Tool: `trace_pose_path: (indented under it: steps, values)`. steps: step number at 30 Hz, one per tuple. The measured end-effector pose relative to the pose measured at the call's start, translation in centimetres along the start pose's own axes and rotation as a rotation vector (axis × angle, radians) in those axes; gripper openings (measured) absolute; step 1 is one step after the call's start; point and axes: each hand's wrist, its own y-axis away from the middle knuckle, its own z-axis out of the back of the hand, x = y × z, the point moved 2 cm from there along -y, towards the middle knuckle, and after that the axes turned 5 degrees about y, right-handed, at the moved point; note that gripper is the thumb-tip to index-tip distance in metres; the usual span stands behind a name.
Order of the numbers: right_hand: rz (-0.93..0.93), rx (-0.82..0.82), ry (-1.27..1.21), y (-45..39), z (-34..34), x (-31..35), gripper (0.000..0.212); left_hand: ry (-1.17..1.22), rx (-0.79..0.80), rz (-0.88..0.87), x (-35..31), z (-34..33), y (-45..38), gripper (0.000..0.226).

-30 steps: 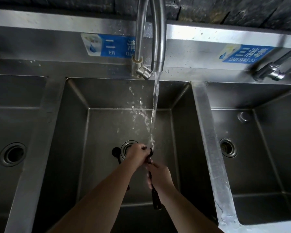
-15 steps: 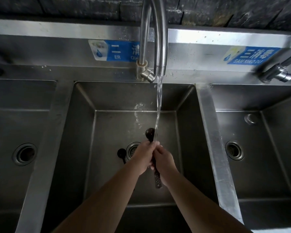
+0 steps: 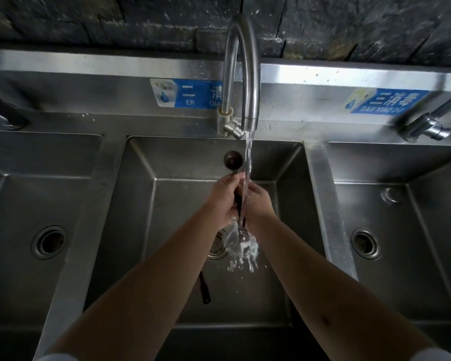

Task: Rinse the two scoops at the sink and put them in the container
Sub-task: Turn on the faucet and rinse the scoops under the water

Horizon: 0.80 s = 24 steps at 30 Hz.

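Observation:
A dark scoop (image 3: 233,159) stands nearly upright over the middle sink basin (image 3: 167,157), bowl up, just left of the running water. My left hand (image 3: 224,198) and my right hand (image 3: 258,201) are both closed around its handle, whose lower end (image 3: 242,234) sticks out below them in the splash. The water stream (image 3: 248,157) falls from the tap (image 3: 248,74) onto my hands and the handle. The second dark scoop (image 3: 205,287) lies on the basin floor; my left forearm hides its bowl. No container is in view.
Steel basins with drains lie to the left (image 3: 48,242) and right (image 3: 365,243). The middle drain (image 3: 216,246) is partly hidden by my arm. Another tap (image 3: 427,126) sits at the back right. Blue labels are stuck on the backsplash.
Both hands have lifted the scoop higher, so its bowl is now beside the spout. The water now strikes the hands and handle and splashes below. The camera has tilted up.

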Motion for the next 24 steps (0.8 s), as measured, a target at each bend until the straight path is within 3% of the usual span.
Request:
trace_pose_path:
  steps: [4, 10, 14, 18, 24]
  values:
    - [0.088, 0.057, -0.035, 0.6, 0.7, 1.0, 0.019, 0.019, 0.044, -0.052, -0.6, -0.4, -0.3, 0.027]
    - [0.047, -0.018, 0.434, 3.6, 2.5, -2.6, 0.011, -0.063, 0.012, 0.035, 3.2, 2.0, 1.4, 0.018]
    - [-0.143, 0.009, 0.271, 6.0, 4.1, -5.9, 0.023, -0.119, -0.011, 0.156, 6.3, 3.1, 3.9, 0.023]
    - [-0.303, 0.026, 0.109, 8.6, 5.5, -8.2, 0.022, -0.107, 0.063, 0.215, 8.0, 3.4, 6.3, 0.020]
    - [-0.329, -0.010, 0.189, 11.0, 7.0, -9.8, 0.020, 0.057, 0.056, 0.285, 10.8, 4.7, 8.5, 0.021]
